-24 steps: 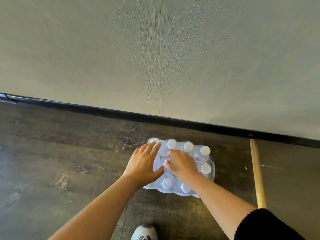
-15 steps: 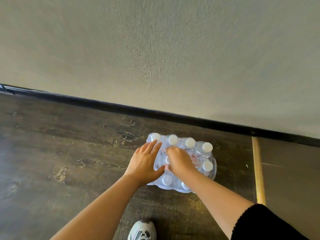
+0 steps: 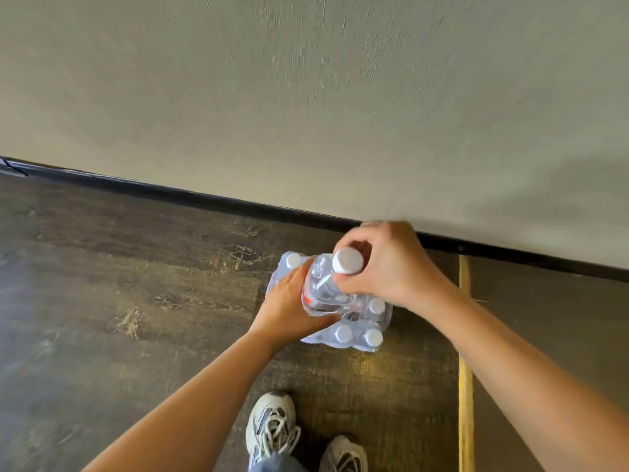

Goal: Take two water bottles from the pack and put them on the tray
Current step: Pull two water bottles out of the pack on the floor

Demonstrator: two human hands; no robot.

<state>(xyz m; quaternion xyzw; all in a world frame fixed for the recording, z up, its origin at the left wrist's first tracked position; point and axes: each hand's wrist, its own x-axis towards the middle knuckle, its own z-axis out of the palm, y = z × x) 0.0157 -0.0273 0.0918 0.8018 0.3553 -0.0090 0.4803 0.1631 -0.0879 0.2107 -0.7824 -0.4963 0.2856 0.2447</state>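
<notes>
In the head view, the right hand (image 3: 384, 267) was clamped around the neck of a water bottle (image 3: 323, 284), just under its white cap, with the bottle raised partway out of the pack (image 3: 357, 327). The left hand (image 3: 289, 304) lay spread flat on the pack's near-left side, fingers apart, pinning the wrap down and gripping nothing.

The likeliest trouble was the torn plastic wrap snagging the bottle's base — a hard pull could then drag the whole pack up or tip its neighbours. A grip so high on the neck also left the body free to swing, and a smooth neck could slip through the fingers. No tray showed anywhere, so the carry to it looked like a move made partly blind.

The pack sat on a dark wood-grain floor (image 3: 136, 284), close to a black baseboard (image 3: 204, 197) under a pale textured wall (image 3: 306, 97). A yellowish strip (image 3: 465, 369) ran along the floor to the right — beyond it the flooring looked plainer. Two pale sneakers (image 3: 272, 427) stood just short of the pack.
</notes>
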